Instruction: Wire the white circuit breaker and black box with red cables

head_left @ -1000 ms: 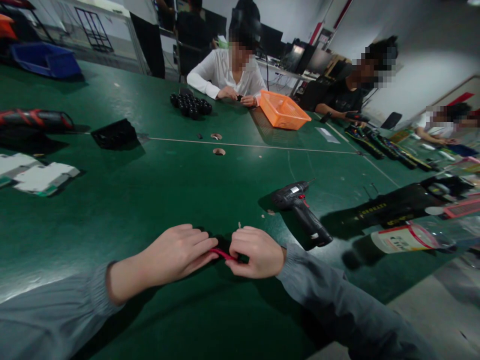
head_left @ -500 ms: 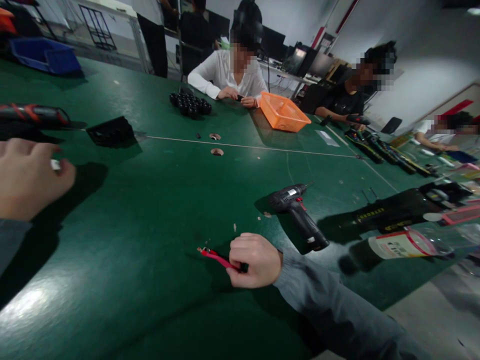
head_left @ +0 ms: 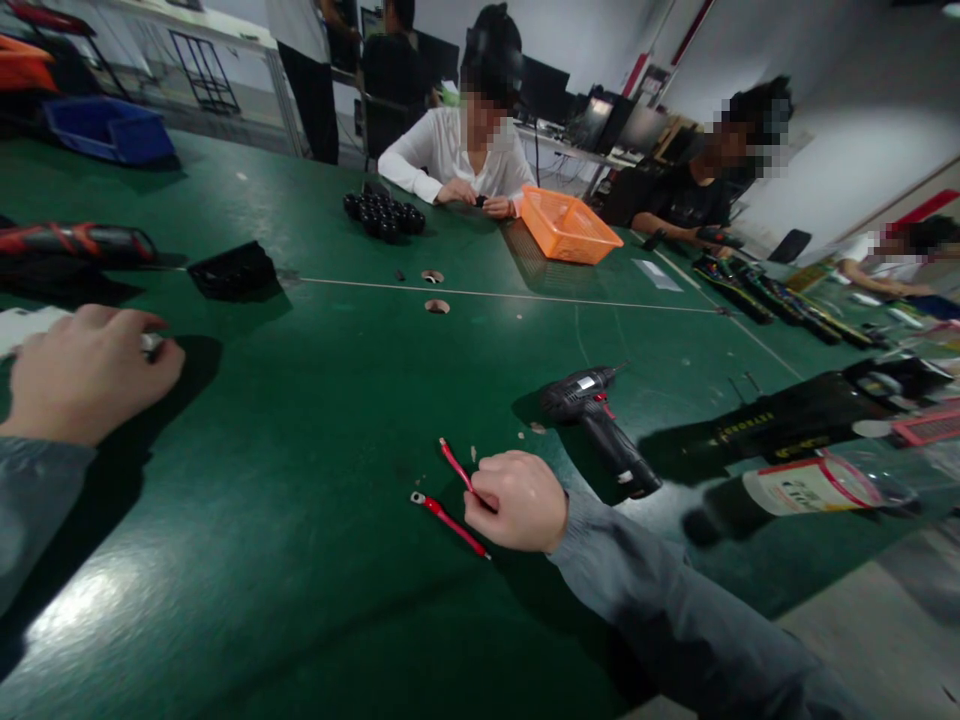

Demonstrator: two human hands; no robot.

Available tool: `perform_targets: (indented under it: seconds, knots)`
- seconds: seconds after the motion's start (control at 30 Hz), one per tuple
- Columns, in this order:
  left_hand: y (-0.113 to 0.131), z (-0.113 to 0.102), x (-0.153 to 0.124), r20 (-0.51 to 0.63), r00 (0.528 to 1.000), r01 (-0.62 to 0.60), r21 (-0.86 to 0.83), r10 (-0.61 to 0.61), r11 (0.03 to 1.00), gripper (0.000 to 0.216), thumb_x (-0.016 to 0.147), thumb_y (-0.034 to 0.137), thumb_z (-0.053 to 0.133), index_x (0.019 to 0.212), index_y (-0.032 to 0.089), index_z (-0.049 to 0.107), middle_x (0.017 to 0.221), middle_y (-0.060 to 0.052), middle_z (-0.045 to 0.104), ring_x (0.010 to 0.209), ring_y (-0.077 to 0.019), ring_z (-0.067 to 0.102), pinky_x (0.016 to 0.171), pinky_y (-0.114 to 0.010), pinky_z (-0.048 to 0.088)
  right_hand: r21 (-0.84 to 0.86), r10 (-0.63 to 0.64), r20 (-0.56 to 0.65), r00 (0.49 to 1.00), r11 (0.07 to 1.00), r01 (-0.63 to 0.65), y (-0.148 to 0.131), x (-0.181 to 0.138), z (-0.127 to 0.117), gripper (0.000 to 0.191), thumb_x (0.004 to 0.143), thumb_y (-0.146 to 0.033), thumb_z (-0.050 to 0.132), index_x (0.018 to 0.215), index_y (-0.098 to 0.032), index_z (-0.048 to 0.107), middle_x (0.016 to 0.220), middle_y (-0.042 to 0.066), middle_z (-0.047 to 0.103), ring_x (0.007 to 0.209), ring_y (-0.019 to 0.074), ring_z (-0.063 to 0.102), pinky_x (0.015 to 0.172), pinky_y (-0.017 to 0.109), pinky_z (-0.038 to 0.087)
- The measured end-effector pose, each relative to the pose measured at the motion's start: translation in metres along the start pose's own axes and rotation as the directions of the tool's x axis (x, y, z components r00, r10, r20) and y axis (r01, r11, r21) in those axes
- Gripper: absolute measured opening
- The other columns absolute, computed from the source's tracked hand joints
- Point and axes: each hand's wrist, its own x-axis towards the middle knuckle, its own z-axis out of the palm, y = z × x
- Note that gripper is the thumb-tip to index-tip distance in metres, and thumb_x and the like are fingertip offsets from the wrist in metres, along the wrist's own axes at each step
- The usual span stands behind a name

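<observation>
My right hand (head_left: 519, 502) is closed over the green table, with a short red cable (head_left: 456, 465) between thumb and fingers. The cable's far end points up and left. A second red cable (head_left: 454, 525), with a metal ring lug at its upper left end, lies on the table just left of and below that hand. At the left side, my left hand (head_left: 94, 370) has its fingers curled together. A small whitish piece (head_left: 152, 343) shows between its thumb and forefinger, too little of it to name. Beyond its knuckles a white flat thing (head_left: 34, 322) is partly hidden.
A black power drill (head_left: 596, 420) lies right of centre. Further right lie a clear labelled bottle (head_left: 806, 487) and a black cylinder (head_left: 795, 425). Across the table are an orange basket (head_left: 570, 228), black round parts (head_left: 384, 215), a black part (head_left: 234, 270) and people at work.
One red cable now lies on the table, apart from my right hand, which has risen slightly with the other cable. My left hand appears further right and lower; the view has shifted a little.
</observation>
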Motion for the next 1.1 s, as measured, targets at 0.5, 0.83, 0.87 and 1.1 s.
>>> perform_targets:
  seconds: [0.5,0.83,0.87,1.1]
  knots:
    - [0.157,-0.013,-0.074,-0.141,0.717,-0.693,-0.257,0.683,0.674,0.033,0.096,0.03,0.043,0.122,0.017,0.06,0.122,-0.012,0.062,0.117,-0.0267,0.058,0.105,-0.047,0.049,0.108,0.133,-0.03,0.991,0.986,-0.129,0.002,0.001,0.003,0.047,0.097,-0.041,0.05,0.057,-0.016,0.052,0.057,-0.003,0.047,0.053,0.0074,0.038,0.054,0.027,0.022]
    - [0.145,-0.023,-0.104,-0.316,0.482,-0.876,-0.178,0.817,0.448,0.031,0.094,0.017,0.047,0.123,0.021,0.058,0.121,-0.008,0.066,0.092,-0.0173,0.069,0.064,-0.025,0.057,0.118,0.136,-0.028,0.99,0.984,-0.132,0.002,0.0,0.001,0.047,0.097,-0.039,0.05,0.057,-0.017,0.053,0.058,-0.003,0.045,0.055,0.0075,0.04,0.056,0.027,0.024]
    - [0.14,-0.022,-0.1,-0.33,0.499,-0.866,-0.16,0.802,0.473,0.028,0.094,0.019,0.048,0.121,0.021,0.058,0.119,-0.008,0.066,0.087,-0.0165,0.069,0.059,-0.025,0.055,0.124,0.134,-0.027,0.991,0.984,-0.13,0.003,0.0,0.001,0.047,0.098,-0.039,0.05,0.057,-0.017,0.053,0.058,-0.003,0.045,0.055,0.0075,0.04,0.056,0.027,0.024]
    - [0.128,-0.011,-0.069,-0.18,0.756,-0.653,-0.155,0.629,0.741,0.032,0.098,0.035,0.044,0.125,0.022,0.057,0.129,-0.008,0.061,0.084,-0.0173,0.067,0.056,-0.027,0.052,0.132,0.13,-0.013,0.991,0.983,-0.128,0.003,0.0,0.001,0.047,0.099,-0.04,0.048,0.058,-0.016,0.054,0.058,-0.003,0.046,0.055,0.0075,0.04,0.056,0.027,0.024]
